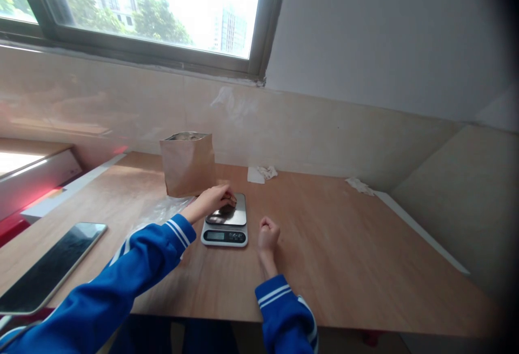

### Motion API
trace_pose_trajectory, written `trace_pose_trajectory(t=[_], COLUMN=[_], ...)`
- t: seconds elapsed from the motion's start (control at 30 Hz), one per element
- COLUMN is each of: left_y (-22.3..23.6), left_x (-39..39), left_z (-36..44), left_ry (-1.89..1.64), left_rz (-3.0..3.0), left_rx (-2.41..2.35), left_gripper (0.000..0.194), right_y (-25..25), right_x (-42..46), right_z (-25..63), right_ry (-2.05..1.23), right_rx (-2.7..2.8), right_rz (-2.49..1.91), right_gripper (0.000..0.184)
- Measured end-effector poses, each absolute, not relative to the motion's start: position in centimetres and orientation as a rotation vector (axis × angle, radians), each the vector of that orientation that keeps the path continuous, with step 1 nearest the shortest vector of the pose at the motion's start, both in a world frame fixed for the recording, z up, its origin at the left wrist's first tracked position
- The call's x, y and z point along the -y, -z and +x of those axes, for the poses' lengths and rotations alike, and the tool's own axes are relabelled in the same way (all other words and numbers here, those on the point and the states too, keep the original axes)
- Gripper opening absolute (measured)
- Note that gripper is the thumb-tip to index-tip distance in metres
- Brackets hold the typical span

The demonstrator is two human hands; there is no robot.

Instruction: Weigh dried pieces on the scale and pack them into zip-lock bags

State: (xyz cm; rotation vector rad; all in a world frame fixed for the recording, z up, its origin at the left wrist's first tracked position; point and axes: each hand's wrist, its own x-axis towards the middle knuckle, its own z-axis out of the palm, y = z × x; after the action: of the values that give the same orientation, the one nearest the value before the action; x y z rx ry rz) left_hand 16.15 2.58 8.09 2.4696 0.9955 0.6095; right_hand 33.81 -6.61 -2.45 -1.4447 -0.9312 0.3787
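A kitchen scale (225, 237) with a shiny metal plate and a dark display strip lies on the wooden table. Over its plate is my left hand (219, 197), fingers curled down and closed around something small and brownish that I cannot make out. Just behind the scale, to the left, an open brown paper bag (188, 165) stands upright; its contents barely show at the mouth. My right hand (268, 233) rests as a fist on the table, right of the scale and apart from it, with nothing showing from it.
A large tablet (52, 267) lies at the table's left. Clear crumpled plastic (166, 211) is beside the bag, partly behind my left sleeve. Near the wall are a white paper with crumpled tissue (261, 174) and another tissue (360, 186). The window is above the back wall.
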Motion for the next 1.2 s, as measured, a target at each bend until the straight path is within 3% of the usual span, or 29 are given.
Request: trace_pose_trajectory(t=[0.3,0.6,0.8,0.9,1.07,1.2], left_y=[-8.7,-8.2,-5.5,-5.6,-9.7,-15.6], left_x=[-2.6,-1.7,-1.4,-1.2,-1.0,-2.5], left_z=[16.1,14.1,14.9,15.1,14.9,13.8], left_ry=[-0.532,-0.433,-0.613,-0.563,-0.67,-1.225], left_rz=[2.539,2.574,2.779,2.829,2.833,2.695], left_rx=[-1.375,-0.833,-1.098,-1.071,-1.153,-1.471], left_gripper=[0.02,0.017,0.011,0.018,0.033,0.034], right_y=[2.9,2.8,2.7,2.7,2.6,2.5], right_x=[6.3,6.4,6.5,6.5,6.5,6.6], right_z=[34.0,33.8,33.8,33.9,33.9,33.8], right_ry=[-0.375,-0.389,-0.389,-0.393,-0.398,-0.404], right_rx=[0.916,0.929,0.92,0.917,0.911,0.911], right_rz=[-1.449,-1.452,-1.461,-1.46,-1.456,-1.458], right_gripper=[0.009,0.01,0.01,0.01,0.01,0.01])
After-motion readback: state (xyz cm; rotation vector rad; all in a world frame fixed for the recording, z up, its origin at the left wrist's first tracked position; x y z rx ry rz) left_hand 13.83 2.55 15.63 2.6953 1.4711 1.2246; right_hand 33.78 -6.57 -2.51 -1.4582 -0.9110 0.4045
